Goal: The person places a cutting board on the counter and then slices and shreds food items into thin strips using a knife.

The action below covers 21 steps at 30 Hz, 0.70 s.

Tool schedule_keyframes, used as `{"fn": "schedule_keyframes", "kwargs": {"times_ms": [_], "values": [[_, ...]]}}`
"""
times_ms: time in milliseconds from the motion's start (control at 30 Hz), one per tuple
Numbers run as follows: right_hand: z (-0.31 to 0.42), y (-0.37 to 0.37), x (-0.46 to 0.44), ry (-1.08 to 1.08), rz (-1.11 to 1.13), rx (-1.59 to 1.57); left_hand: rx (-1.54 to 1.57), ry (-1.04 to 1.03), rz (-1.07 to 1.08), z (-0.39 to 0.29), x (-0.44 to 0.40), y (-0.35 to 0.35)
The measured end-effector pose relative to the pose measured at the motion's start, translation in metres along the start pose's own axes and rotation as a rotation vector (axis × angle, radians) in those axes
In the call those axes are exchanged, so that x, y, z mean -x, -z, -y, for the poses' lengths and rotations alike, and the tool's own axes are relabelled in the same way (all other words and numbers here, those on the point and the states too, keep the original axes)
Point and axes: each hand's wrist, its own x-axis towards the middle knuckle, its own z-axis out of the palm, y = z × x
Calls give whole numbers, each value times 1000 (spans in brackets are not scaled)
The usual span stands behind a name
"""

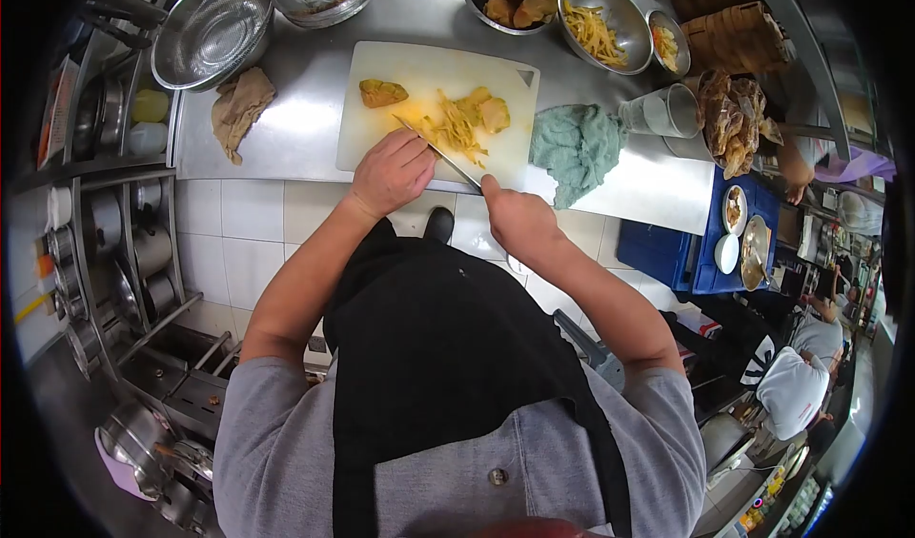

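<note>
A white cutting board lies on the steel table, with yellow-green shreds in its middle. My right hand is wrapped round the handle of a knife, whose blade slants up and left over the board's front part. My left hand is closed beside the blade's tip end, at the left of the shreds; whatever its fingers press on is hidden. One chunk of the vegetable rests at the board's upper left, and cut pieces lie to the right of the shreds.
A brown cloth and a green cloth flank the board. Behind it stand a colander, a bowl of chunks and a bowl of shreds. Plastic cups are at the right. Other people are at the far right.
</note>
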Motion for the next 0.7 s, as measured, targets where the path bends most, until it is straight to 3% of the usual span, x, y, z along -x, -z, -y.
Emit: {"fn": "schedule_keyframes", "kwargs": {"times_ms": [300,700], "values": [[-33,-8,55,-8,-24,19,6,1,-10,-2,0,1],[-19,-1,37,21,-8,-44,44,13,-22,-2,-1,3]]}}
